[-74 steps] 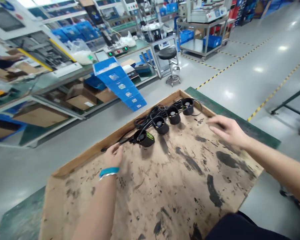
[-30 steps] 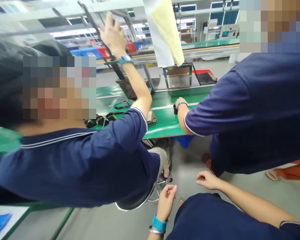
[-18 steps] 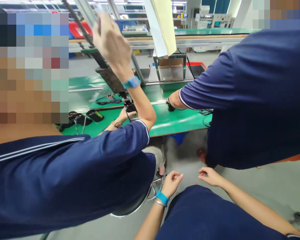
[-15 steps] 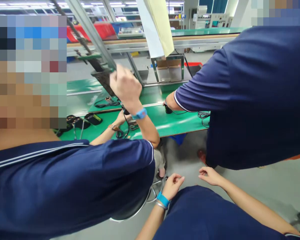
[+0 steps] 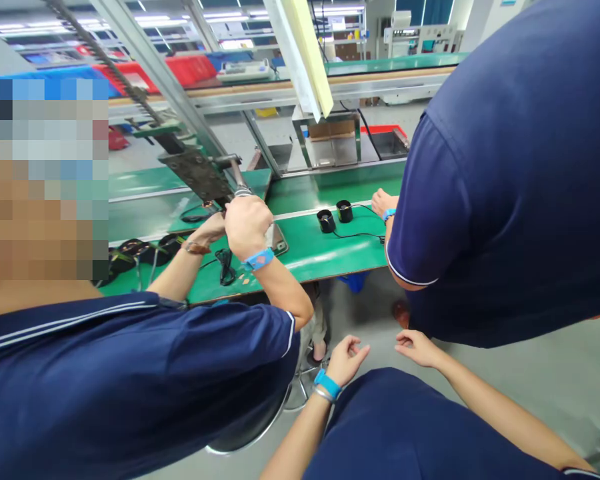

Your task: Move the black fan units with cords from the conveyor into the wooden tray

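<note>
Hanging before our dark blue shirt [image 5: 405, 430], nearest: two hands, ours, apart from each other and grasping nothing. Left hand [image 5: 346, 361]: we are curling the fingers loosely, thumb apart, and are wearing a blue wristband [image 5: 327, 385] and a metal bangle [image 5: 323, 395]. Right hand [image 5: 421, 349]: we are bending the fingers lightly, palm inward.

Near left: one black stool [image 5: 253, 430], with a co-worker in a dark blue top [image 5: 145, 373] sitting on it. Near right: a second co-worker in a dark blue shirt [image 5: 525, 173] is standing with back towards us.

Middle: one green workbench [image 5: 310, 265]. On it, two black cylinders [image 5: 335, 216] are standing upright near each other, well apart from our hands, just left of the standing co-worker's hand [image 5: 383, 202]. Left of these, one bundled black cord [image 5: 225, 268] is lying near the bench's near edge. Beyond it, one dark press [image 5: 197, 179]: the seated co-worker's banded fist [image 5: 249, 225] is closing around its handle; what the other hand [image 5: 210, 229] is holding, we cannot tell.

Far: papers [image 5: 305, 63] are hanging above a metal stand [image 5: 299, 147]; red bins [image 5: 190, 70] are standing far left.
</note>
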`<state>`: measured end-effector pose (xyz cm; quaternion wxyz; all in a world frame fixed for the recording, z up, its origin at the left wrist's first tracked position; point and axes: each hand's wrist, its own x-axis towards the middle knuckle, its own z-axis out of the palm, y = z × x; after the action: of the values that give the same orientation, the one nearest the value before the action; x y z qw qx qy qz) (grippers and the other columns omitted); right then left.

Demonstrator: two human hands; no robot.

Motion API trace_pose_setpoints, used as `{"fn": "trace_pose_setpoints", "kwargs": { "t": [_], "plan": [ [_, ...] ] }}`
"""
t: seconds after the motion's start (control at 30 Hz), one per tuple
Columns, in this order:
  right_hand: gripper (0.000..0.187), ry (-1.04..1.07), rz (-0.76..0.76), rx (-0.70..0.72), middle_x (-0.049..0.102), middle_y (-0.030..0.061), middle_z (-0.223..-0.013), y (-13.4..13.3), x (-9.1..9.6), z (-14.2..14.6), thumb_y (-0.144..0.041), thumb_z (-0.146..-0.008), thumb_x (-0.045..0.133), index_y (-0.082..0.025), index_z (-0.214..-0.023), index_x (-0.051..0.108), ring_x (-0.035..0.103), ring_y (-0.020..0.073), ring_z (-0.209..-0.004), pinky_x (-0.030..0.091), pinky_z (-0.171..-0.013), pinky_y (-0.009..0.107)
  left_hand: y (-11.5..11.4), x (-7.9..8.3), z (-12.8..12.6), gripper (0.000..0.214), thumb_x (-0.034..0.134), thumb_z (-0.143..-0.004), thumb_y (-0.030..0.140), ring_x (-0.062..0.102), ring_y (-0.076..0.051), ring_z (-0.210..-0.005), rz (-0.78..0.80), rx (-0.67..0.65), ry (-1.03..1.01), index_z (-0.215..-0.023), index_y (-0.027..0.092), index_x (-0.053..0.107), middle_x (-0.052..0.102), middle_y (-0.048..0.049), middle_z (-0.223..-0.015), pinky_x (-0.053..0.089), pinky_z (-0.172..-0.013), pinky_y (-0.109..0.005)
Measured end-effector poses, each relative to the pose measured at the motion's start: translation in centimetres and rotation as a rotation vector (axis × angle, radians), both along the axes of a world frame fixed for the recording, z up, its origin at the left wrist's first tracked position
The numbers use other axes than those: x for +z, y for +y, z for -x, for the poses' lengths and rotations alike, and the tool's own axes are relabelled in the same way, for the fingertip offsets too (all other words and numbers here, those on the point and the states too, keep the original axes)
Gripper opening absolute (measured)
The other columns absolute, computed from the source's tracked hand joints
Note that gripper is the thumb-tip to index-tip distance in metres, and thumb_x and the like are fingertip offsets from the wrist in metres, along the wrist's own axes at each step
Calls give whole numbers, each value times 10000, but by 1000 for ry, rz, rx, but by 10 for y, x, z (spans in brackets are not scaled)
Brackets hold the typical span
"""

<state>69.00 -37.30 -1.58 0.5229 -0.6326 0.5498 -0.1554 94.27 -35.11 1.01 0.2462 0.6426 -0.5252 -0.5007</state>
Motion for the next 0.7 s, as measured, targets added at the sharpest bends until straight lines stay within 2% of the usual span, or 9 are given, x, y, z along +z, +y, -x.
{"fn": "trace_pose_setpoints", "kwargs": {
  "t": [0.1, 0.17, 0.27, 0.4, 0.47, 0.57, 0.63, 0.7],
  "plan": [
    [258, 8, 97, -25, 675, 116, -1011, -10, -3, 5, -306, -793, 635, -136, -988, 629, 661, 213, -875, 530, -848, 377, -33, 15, 19, 454, 642, -732, 502, 509, -122, -631, 137, -2, -55, -993, 137, 573, 604, -47, -851, 451, -680, -304],
    [252, 37, 185, -12, 657, 108, -1018, -22, -2, 5, -278, -791, 642, -148, -1006, 629, 647, 212, -891, 525, -856, 385, -65, 23, 30, 472, 654, -742, 475, 558, -146, -712, 243, 11, -72, -1059, 139, 560, 603, -88, -978, 479, -734, -327],
    [256, 102, 302, -9, 624, 103, -1041, -45, 1, 5, -271, -801, 634, -156, -1030, 624, 619, 216, -929, 514, -881, 400, -128, 30, 45, 516, 669, -760, 423, 584, -191, -844, 390, 31, -140, -1152, 113, 539, 563, -151, -1139, 492, -816, -360],
    [364, 202, 420, -107, 530, 146, -1255, -84, 6, 8, -290, -831, 600, -154, -1167, 574, 564, 247, -1110, 473, -983, 426, -226, 37, 51, 590, 640, -797, 281, 531, -285, -1112, 423, 17, -365, -1294, 22, 454, 496, -228, -1268, 425, -991, -401],
    [435, 288, 448, -156, 474, 167, -1338, -107, 9, 12, -296, -839, 592, -141, -1241, 535, 504, 272, -1206, 445, -1024, 443, -275, 41, 43, 596, 595, -799, 188, 464, -330, -1215, 392, 12, -542, -1338, 8, 414, 461, -247, -1313, 381, -1037, -436],
    [504, 426, 473, -203, 421, 177, -1416, -147, 18, 20, -291, -848, 578, -137, -1318, 482, 421, 303, -1284, 421, -1036, 479, -344, 46, 16, 614, 547, -759, 105, 448, -384, -1211, 333, 25, -790, -1354, 56, 406, 439, -245, -1333, 406, -976, -513],
    [513, 514, 498, -204, 402, 181, -1446, -179, 25, 26, -280, -858, 563, -132, -1339, 469, 387, 317, -1307, 409, -1032, 493, -388, 46, -9, 607, 563, -737, 133, 451, -399, -1187, 312, 64, -885, -1325, 68, 427, 445, -245, -1323, 424, -936, -544],
    [507, 602, 537, -169, 388, 184, -1467, -215, 31, 31, -247, -861, 546, -108, -1342, 471, 355, 323, -1330, 384, -1046, 492, -429, 41, -33, 654, 622, -721, 252, 417, -417, -1210, 278, 116, -919, -1316, 60, 428, 434, -248, -1340, 412, -944, -578]
  ]
}}
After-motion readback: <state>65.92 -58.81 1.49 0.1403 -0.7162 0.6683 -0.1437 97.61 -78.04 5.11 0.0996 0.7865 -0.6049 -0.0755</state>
